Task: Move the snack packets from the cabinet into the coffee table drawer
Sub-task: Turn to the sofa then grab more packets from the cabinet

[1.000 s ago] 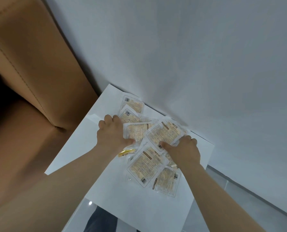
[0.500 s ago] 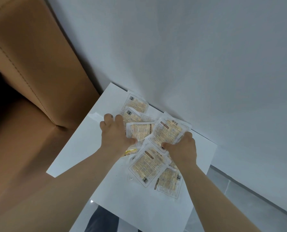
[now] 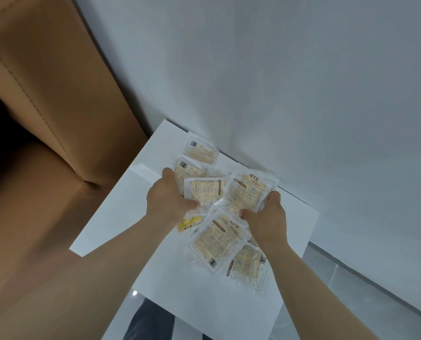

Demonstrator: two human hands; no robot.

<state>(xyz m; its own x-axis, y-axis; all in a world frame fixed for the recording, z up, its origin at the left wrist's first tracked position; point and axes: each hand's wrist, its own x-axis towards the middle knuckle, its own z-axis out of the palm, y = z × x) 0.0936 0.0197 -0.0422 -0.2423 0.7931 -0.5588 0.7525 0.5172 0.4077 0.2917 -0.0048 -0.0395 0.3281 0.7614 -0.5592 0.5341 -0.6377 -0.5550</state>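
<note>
**Clerk:** Entry one: item and location?

**Keeper:** Flat clear-plastic snack packets [image 3: 219,244] with pale yellow printed panels. They lie in a loose overlapping heap on the flat white cabinet top [image 3: 121,217], close to the wall. None is in a drawer, and no coffee table is in view.

**Clerk:** Hazards?

**Keeper:** As a judgement: the film is slick and the layers slide. A two-handed scoop could shed the six o'clock packets over the front edge onto the glossy grey floor [image 3: 339,303]. The small yellow sachet [image 3: 188,222] at eight o'clock could be left behind. The far packet [image 3: 201,150] at twelve o'clock lies outside both grasps.

**Clerk:** Hands?

**Keeper:** At nine o'clock, the left hand [image 3: 167,202] has its fingers curled out of sight and its thumb clamped on a middle packet [image 3: 204,192]. At three o'clock, the right hand [image 3: 266,217] pinches the top packet [image 3: 247,195] between thumb and curled fingers. Both forearms reach in from six o'clock.

**Clerk:** Surroundings?

**Keeper:** Tan stitched leather sofa [image 3: 57,94] at nine o'clock, plain white wall [image 3: 278,69] at twelve.
</note>
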